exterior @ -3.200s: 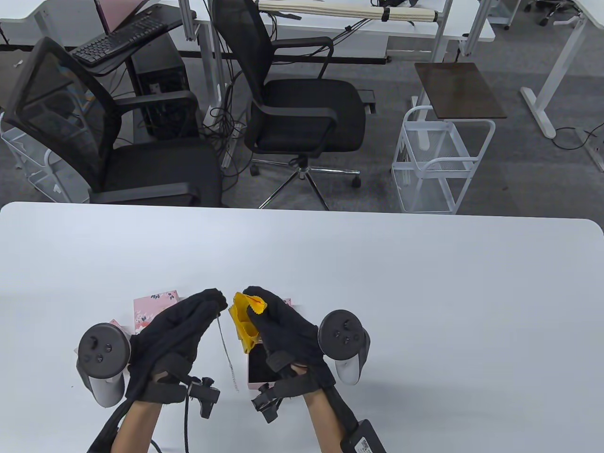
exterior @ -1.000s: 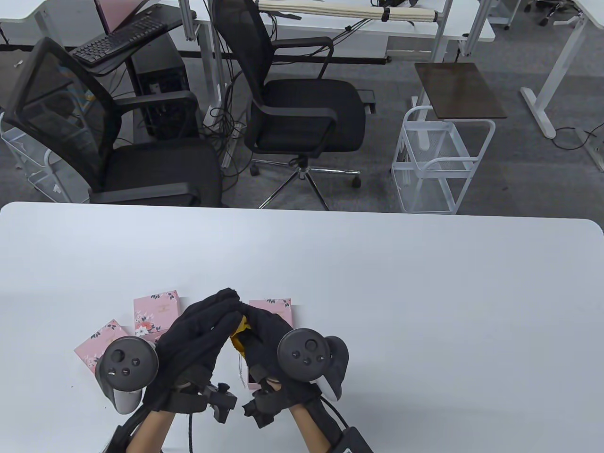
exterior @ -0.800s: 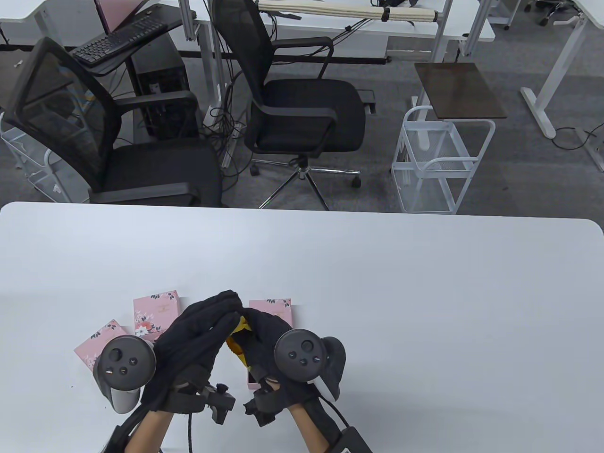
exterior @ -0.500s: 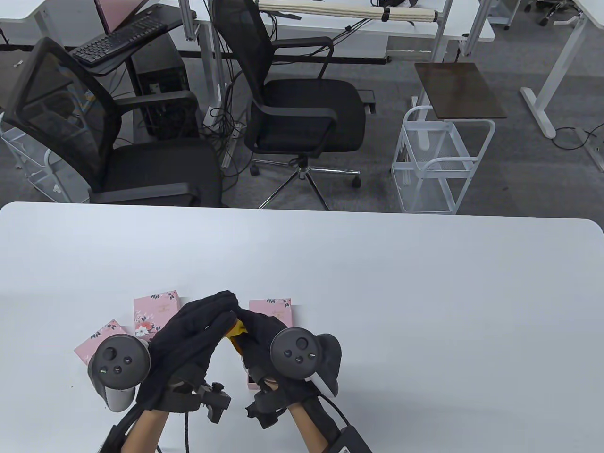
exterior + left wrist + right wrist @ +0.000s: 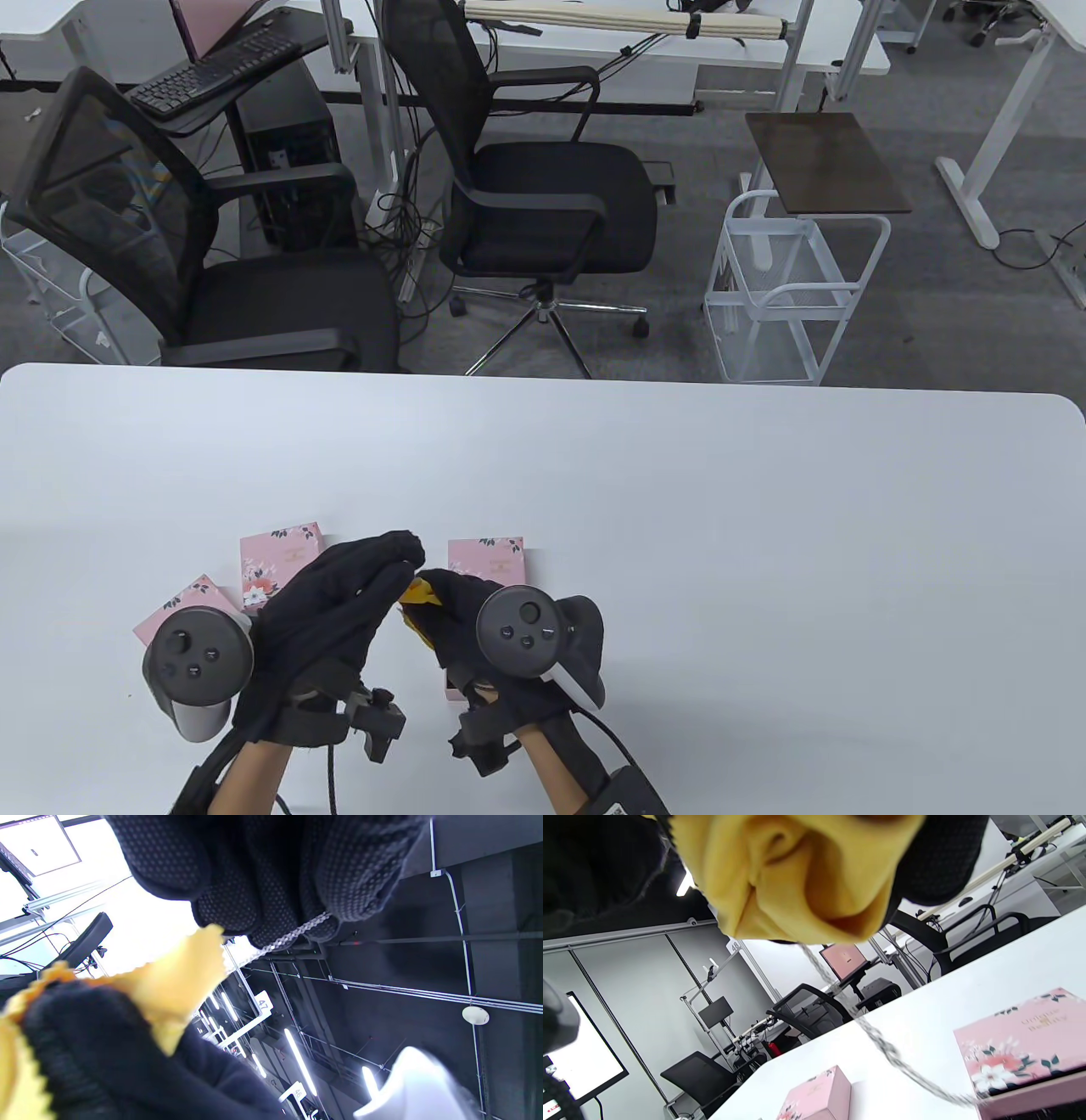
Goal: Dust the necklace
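Near the table's [image 5: 679,509] front edge, the left hand [image 5: 327,611] pinches the necklace [image 5: 292,935] at its fingertips. The right hand [image 5: 462,615] grips the yellow cloth [image 5: 797,878] bunched around the chain.

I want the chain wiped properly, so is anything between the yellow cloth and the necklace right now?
Nothing visible is. The left hand pinches the necklace, and the chain runs straight into the yellow cloth gripped by the right hand.
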{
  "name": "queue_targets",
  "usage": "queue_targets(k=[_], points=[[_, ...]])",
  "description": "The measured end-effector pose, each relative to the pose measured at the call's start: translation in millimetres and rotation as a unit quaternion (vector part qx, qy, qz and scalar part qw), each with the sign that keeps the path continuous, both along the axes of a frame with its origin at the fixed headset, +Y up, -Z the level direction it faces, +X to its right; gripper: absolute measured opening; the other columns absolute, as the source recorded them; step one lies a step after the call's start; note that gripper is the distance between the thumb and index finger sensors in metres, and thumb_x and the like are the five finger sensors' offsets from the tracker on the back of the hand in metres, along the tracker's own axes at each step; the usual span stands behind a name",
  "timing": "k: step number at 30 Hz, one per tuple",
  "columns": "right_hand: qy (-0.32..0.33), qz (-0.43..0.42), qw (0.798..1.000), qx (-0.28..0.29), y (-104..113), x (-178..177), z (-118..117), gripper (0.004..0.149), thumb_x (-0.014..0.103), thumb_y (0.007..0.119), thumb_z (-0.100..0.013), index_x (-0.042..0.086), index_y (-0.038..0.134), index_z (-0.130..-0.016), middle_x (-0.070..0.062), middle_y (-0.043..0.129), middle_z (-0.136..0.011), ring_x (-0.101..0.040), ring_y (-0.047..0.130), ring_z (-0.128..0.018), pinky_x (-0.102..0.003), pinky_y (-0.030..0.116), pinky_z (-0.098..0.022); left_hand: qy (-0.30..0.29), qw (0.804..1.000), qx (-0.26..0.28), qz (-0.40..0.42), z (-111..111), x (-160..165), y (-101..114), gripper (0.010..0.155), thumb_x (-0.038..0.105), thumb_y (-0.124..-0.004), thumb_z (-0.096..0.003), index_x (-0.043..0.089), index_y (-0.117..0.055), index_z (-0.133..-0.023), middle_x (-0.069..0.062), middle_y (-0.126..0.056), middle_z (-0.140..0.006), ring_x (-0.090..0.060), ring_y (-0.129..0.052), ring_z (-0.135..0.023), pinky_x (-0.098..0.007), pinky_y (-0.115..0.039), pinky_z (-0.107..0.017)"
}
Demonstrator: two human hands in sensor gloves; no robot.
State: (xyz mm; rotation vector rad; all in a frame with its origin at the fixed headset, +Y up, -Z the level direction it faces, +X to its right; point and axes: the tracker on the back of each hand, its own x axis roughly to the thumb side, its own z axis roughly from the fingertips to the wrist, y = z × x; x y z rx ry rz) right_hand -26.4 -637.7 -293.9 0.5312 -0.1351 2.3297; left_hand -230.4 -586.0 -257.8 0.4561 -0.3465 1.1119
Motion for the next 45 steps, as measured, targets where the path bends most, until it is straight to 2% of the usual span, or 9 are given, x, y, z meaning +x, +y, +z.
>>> queue_targets(k=[5, 9, 11, 15, 21, 26, 32, 37, 45], points=[[0.004, 0.039, 0.999, 0.0, -3.6, -3.5, -1.9, 0.036, 0.027, 0.078, -0.063, 0.013, 0.078, -0.097, -0.017, 0.092, -0.083, -0.038, 0.093, -0.064, -0.054, 0.076, -0.054, 0.003, 1.0, 0.002, 0.004, 0.6, -1.4, 1.0, 0.038, 0.04, -0.088, -0.0555, 0.023, -0.095, -0.088, -0.005, -0.101, -0.088, -0.026, -0.095, -0.079, -0.047, -0.083, -0.056], [0.001, 0.07, 0.998, 0.002, -9.7, -6.5, -2.9, 0.037, 0.033, 0.077, -0.063, 0.011, 0.082, -0.092, -0.013, 0.096, -0.072, -0.033, 0.096, -0.054, -0.051, 0.079, -0.05, 0.008, 1.0, 0.004, 0.019, 1.4, -4.0, 1.6, 0.038, 0.041, -0.088, -0.0552, 0.023, -0.095, -0.088, -0.004, -0.103, -0.085, -0.024, -0.097, -0.076, -0.045, -0.084, -0.055], [0.001, 0.083, 0.997, -0.001, -13.2, -8.5, -3.4, 0.037, 0.034, 0.076, -0.063, 0.011, 0.082, -0.092, -0.013, 0.096, -0.071, -0.033, 0.096, -0.052, -0.051, 0.079, -0.05, 0.01, 1.0, 0.006, 0.026, 2.2, -5.8, 2.6, 0.038, 0.042, -0.088, -0.0553, 0.023, -0.095, -0.087, -0.004, -0.104, -0.084, -0.024, -0.098, -0.075, -0.045, -0.085, -0.054], [0.009, 0.098, 0.995, -0.005, -16.5, -12.0, -4.0, 0.038, 0.026, 0.076, -0.064, 0.011, 0.076, -0.098, -0.017, 0.091, -0.084, -0.039, 0.093, -0.065, -0.053, 0.077, -0.054, 0.016, 0.999, 0.009, 0.032, 2.9, -9.5, 3.7, 0.038, 0.042, -0.088, -0.0554, 0.023, -0.095, -0.088, -0.004, -0.104, -0.084, -0.023, -0.098, -0.074, -0.045, -0.085, -0.054], [-0.017, 0.088, 0.995, -0.03, -25.2, -11.2, -6.0, 0.039, 0.033, 0.076, -0.064, 0.007, 0.082, -0.092, -0.013, 0.098, -0.068, -0.032, 0.098, -0.049, -0.049, 0.081, -0.046, 0.015, 0.998, 0.02, 0.05, 6.0, -12.8, 6.9, 0.038, 0.042, -0.088, -0.0554, 0.024, -0.095, -0.088, -0.004, -0.104, -0.084, -0.023, -0.098, -0.074, -0.044, -0.085, -0.054], [0.001, 0.108, 0.993, -0.049, -30.8, -14.0, -7.8, 0.038, 0.029, 0.076, -0.064, 0.008, 0.077, -0.097, -0.016, 0.094, -0.079, -0.036, 0.096, -0.058, -0.051, 0.079, -0.051, 0.022, 0.998, 0.031, 0.051, 9.3, -15.5, 10.2, 0.038, 0.042, -0.088, -0.0555, 0.024, -0.095, -0.088, -0.004, -0.103, -0.084, -0.023, -0.097, -0.074, -0.044, -0.085, -0.054], [0.008, 0.118, 0.99, -0.074, -39.1, -15.3, -9.9, 0.039, 0.036, 0.074, -0.065, 0.008, 0.082, -0.091, -0.013, 0.097, -0.068, -0.032, 0.097, -0.048, -0.049, 0.081, -0.046, 0.025, 0.997, 0.034, 0.062, 10.0, -19.8, 11.2, 0.038, 0.042, -0.087, -0.0555, 0.023, -0.094, -0.088, -0.004, -0.103, -0.084, -0.023, -0.097, -0.075, -0.044, -0.084, -0.054], [0.013, 0.152, 0.986, -0.072, -41.3, -16.5, -11.0, 0.039, 0.031, 0.077, -0.064, 0.008, 0.08, -0.094, -0.014, 0.096, -0.073, -0.034, 0.097, -0.053, -0.05, 0.08, -0.048, 0.025, 0.996, 0.034, 0.078, 10.8, -25.3, 12.6, 0.038, 0.042, -0.087, -0.0558, 0.024, -0.094, -0.088, -0.004, -0.103, -0.085, -0.023, -0.097, -0.075, -0.044, -0.084, -0.054], [0.026, 0.172, 0.981, -0.092, -47.5, -19.2, -11.1, 0.038, 0.031, 0.079, -0.063, 0.009, 0.08, -0.094, -0.014, 0.096, -0.074, -0.034, 0.096, -0.054, -0.05, 0.08, -0.049, 0.034, 0.995, 0.031, 0.089, 11.1, -30.8, 13.1, 0.038, 0.042, -0.087, -0.0559, 0.024, -0.094, -0.088, -0.004, -0.103, -0.085, -0.023, -0.096, -0.075, -0.044, -0.084, -0.055]])
